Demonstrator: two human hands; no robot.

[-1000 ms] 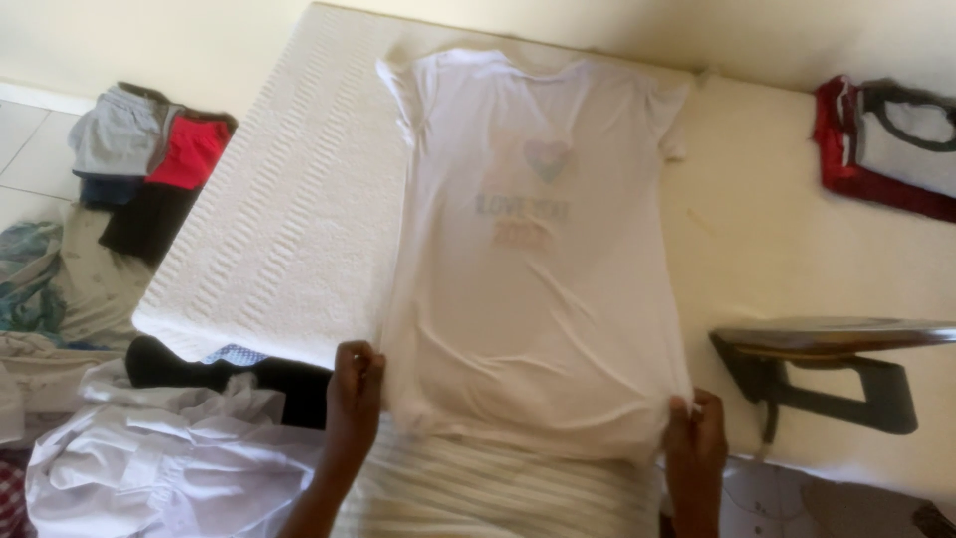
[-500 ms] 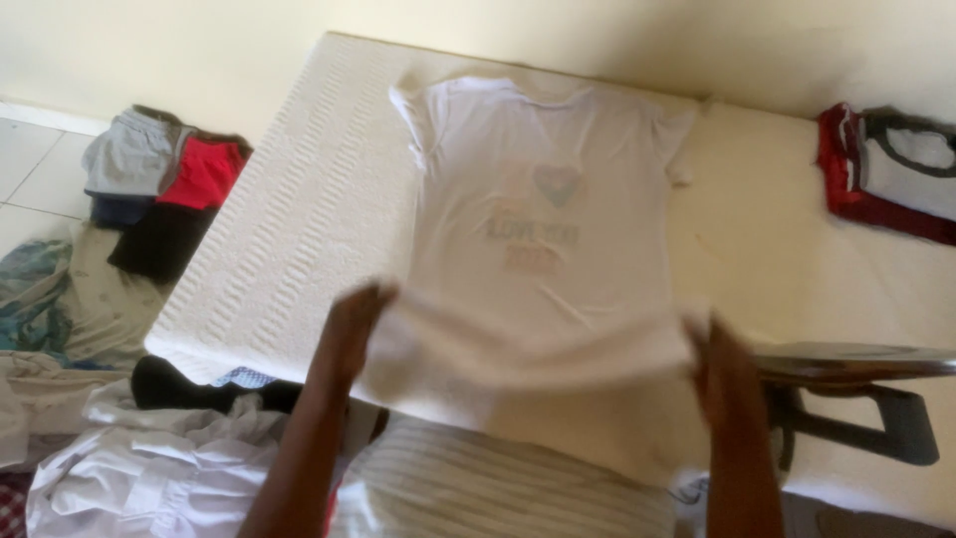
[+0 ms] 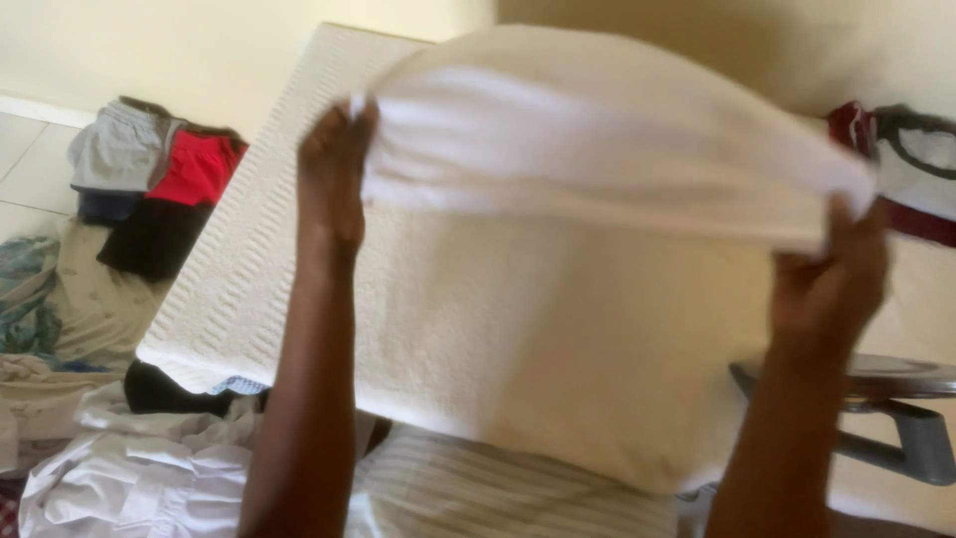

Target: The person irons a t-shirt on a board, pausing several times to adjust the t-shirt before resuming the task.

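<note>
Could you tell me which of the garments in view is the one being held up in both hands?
The white T-shirt, pinched by left hand and right hand; the red, grey and black garments lie piled on the floor.

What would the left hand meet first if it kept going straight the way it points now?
The left hand, gripping the white T-shirt, points up and away across the white textured pad. Beyond it lie only more pad and the cream wall. The way looks free up to the wall, though depth is unclear.

White shirt point(image 3: 597, 149): bunched into a long roll, raised above the padded surface, gripped at both ends, sagging slightly at right.
</note>
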